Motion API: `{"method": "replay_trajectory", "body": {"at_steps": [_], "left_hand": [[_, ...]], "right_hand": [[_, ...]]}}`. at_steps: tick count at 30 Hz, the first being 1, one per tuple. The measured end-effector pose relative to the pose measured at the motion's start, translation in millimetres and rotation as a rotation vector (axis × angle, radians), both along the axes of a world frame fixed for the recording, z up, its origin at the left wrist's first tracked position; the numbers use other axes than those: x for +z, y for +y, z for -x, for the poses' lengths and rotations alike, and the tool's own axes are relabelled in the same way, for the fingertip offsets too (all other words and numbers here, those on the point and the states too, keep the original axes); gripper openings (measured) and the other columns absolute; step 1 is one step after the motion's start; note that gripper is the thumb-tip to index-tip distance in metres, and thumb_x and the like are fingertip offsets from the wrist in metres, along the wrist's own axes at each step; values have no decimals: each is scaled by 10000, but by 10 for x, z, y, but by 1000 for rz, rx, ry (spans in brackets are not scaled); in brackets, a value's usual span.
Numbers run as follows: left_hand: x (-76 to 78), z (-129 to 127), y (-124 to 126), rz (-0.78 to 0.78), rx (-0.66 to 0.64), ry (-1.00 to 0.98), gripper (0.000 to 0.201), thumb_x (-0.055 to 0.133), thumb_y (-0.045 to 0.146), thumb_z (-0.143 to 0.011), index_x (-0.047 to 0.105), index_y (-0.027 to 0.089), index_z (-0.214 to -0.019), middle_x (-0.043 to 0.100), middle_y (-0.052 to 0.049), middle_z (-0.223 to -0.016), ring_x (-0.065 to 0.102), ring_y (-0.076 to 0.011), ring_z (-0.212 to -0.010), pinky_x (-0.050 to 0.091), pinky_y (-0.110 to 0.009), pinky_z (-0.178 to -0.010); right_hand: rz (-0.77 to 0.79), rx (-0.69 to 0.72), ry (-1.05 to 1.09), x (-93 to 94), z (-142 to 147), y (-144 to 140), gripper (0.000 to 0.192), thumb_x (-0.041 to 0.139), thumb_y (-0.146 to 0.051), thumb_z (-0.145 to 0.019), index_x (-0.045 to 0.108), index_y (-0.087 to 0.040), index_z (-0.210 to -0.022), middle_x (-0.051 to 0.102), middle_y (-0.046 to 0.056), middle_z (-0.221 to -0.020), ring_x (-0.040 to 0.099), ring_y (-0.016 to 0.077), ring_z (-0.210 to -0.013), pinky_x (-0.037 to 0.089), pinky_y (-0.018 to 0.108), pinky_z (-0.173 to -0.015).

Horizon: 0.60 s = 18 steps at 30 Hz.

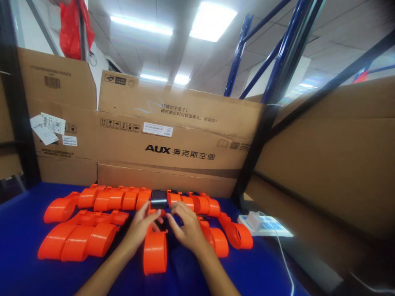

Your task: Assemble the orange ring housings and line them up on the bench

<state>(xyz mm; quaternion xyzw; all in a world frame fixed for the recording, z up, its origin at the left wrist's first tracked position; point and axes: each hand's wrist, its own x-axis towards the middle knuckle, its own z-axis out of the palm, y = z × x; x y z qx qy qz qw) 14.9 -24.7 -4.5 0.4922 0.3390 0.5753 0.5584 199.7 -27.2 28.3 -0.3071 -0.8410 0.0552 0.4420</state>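
Both my hands meet at the middle of the blue-covered table. My left hand [142,225] is closed around the upper part of an orange plastic ring-shaped holder [155,253], whose wide ring hangs toward me below the fingers. At its upper end, my right hand [186,226] pinches a small dark blue piece [167,209] between thumb and fingers; the piece is mostly covered. Just beyond the fingertips stands a small device with a dark screen [159,198].
Similar orange holders lie in a back row [115,199], a front left group [74,242] and at the right [243,236]. A white power strip [277,227] with a plug and cable sits at the right edge. Cardboard [173,135] walls the back; a dark post [251,164] rises at right.
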Motion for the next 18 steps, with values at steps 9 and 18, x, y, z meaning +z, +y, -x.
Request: {"method": "replay_trajectory", "body": {"at_steps": [9, 18], "left_hand": [[35, -14, -21, -12, 0, -39, 395, 755, 412, -756, 636, 176, -1050, 667, -8, -736, 625, -127, -551, 498, -217, -507], [60, 6, -33, 18, -28, -35, 412, 758, 435, -753, 648, 163, -1042, 694, -25, -739, 617, -121, -500, 471, -214, -484]], "right_hand": [[-30, -32, -59, 27, 4, -20, 117, 539, -247, -959, 636, -237, -893, 652, 90, -980, 630, 224, -895, 515, 341, -778], [106, 44, 97, 49, -8, -34, 126, 565, -309, -947, 616, -213, -883, 652, 83, -967, 621, 223, -910, 509, 343, -802]]}}
